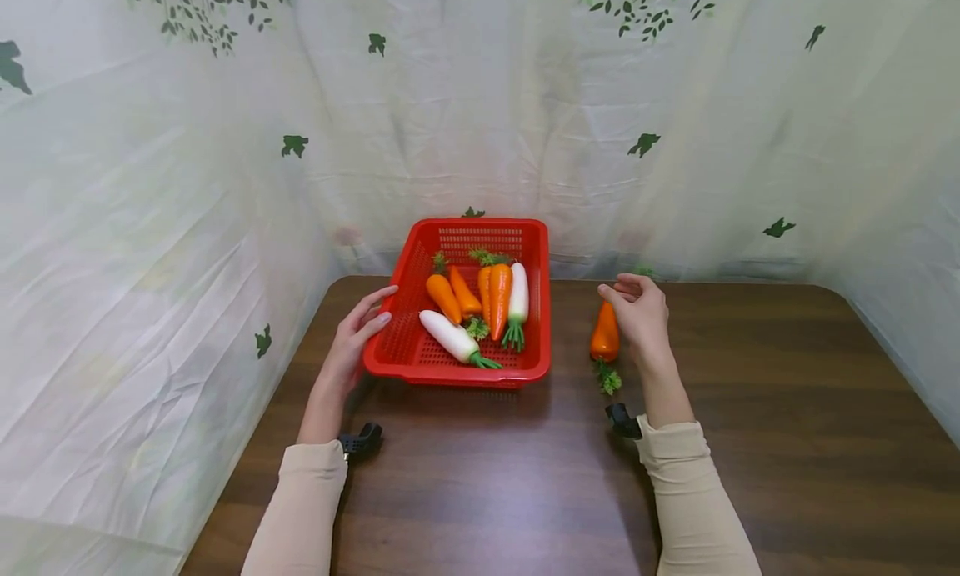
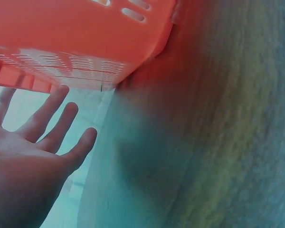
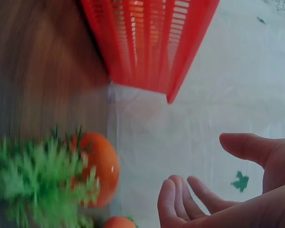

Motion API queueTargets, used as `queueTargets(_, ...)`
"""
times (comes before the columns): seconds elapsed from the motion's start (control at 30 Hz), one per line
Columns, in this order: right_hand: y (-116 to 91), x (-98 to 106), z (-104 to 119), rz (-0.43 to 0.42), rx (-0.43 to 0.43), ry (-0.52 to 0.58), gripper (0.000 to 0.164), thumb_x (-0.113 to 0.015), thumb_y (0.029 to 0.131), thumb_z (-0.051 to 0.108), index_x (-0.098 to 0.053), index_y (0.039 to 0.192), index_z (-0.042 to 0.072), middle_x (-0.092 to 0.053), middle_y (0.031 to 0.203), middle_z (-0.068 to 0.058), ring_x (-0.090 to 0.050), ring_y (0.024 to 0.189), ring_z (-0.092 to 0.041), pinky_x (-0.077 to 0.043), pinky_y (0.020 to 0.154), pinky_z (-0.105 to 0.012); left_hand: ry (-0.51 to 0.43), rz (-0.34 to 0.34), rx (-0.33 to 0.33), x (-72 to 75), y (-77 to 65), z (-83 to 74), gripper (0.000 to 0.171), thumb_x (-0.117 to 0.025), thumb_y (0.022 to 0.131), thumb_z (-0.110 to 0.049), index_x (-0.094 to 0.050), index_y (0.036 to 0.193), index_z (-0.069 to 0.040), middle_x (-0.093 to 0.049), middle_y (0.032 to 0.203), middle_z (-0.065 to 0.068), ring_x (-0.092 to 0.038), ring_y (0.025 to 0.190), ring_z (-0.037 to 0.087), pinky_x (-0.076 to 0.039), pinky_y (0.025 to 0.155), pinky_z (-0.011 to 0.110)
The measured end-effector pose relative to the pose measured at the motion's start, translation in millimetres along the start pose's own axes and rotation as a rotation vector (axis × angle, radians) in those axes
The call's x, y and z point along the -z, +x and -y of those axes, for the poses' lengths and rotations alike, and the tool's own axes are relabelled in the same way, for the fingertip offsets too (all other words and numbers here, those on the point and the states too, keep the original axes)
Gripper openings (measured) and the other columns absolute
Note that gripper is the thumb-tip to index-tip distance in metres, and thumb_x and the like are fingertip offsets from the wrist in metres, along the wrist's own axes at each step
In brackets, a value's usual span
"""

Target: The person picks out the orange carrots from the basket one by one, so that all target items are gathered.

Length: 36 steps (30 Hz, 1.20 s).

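A red plastic basket [image 1: 382,355] stands on the table, holding several orange carrots [image 1: 500,301] with leafy green tops and two white radishes [image 1: 448,336]. My left hand [image 1: 351,338] is at the basket's left rim, its fingertips right at the edge; in the left wrist view its fingers are extended and spread. To the right of the basket lies a carrot [image 1: 604,334], leaves toward me. Just beside and over its far end is my right hand [image 1: 639,313], fingers loosely bent, thumb apart, nothing between them. Part of a second orange vegetable [image 3: 119,223] shows at the right wrist view's lower edge.
The brown wooden table [image 1: 787,409] has rounded far corners. Behind it and along the sides hangs a pale curtain [image 1: 525,126] with green leaf prints. A bit of green foliage [image 1: 645,271] shows just behind my right hand. Black wrist cameras [image 1: 362,441] sit on both wrists.
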State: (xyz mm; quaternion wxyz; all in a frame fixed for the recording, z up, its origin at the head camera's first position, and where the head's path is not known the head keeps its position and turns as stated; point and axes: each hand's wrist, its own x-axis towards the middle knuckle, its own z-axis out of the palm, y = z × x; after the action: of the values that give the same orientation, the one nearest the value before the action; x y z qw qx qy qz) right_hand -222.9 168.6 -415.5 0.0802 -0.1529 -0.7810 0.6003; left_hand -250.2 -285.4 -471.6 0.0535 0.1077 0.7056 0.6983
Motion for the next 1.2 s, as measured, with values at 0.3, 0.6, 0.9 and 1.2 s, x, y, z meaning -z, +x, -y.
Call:
queueTargets(0.3, -2, -10, 5, 0.051, 0.005, 0.034, 0.057, -0.072, 0.101, 0.027, -0.053, 0.148, 0.000, -0.058, 0.147, -0.021, -0.055, 0.136, -0.035, -0.047, 0.117, -0.045, 0.003, -0.002, -0.007, -0.5, -0.4, -2.8, 0.055, -0.059, 0.108, -0.030, -0.045, 0.160, -0.024, -0.047, 0.157, 0.017, -0.056, 0.132, 0.035, -0.062, 0.095, 0.033)
queueTargets(0.6, -11, -36, 37, 0.252, -0.005, 0.160, 0.062, -0.068, 0.103, 0.029, -0.046, 0.153, -0.001, -0.054, 0.150, -0.021, -0.058, 0.134, -0.038, -0.046, 0.119, -0.046, 0.000, 0.008, -0.008, -1.4, 2.8, -0.2, 0.054, -0.058, 0.108, -0.028, -0.045, 0.160, -0.024, -0.047, 0.158, 0.018, -0.057, 0.132, 0.032, -0.061, 0.095, 0.032)
queueTargets(0.9, -7, -61, 55, 0.341, -0.054, 0.161, 0.065, -0.069, 0.103, 0.026, -0.042, 0.153, -0.004, -0.053, 0.150, -0.023, -0.060, 0.133, -0.040, -0.048, 0.117, -0.046, 0.001, -0.008, -0.001, -1.0, 1.8, 1.3, 0.054, -0.059, 0.108, -0.030, -0.045, 0.160, -0.026, -0.048, 0.158, 0.017, -0.058, 0.131, 0.031, -0.061, 0.095, 0.032)
queueTargets(1.2, 0, -79, 85, 0.417, -0.114, 0.040, 0.074, -0.071, 0.101, 0.029, -0.033, 0.156, -0.005, -0.044, 0.157, -0.023, -0.056, 0.137, -0.040, -0.048, 0.116, -0.047, -0.019, -0.005, -0.009, -1.3, 2.0, 2.3, 0.053, -0.058, 0.108, -0.028, -0.045, 0.159, -0.024, -0.048, 0.156, 0.019, -0.058, 0.131, 0.034, -0.062, 0.094, 0.032)
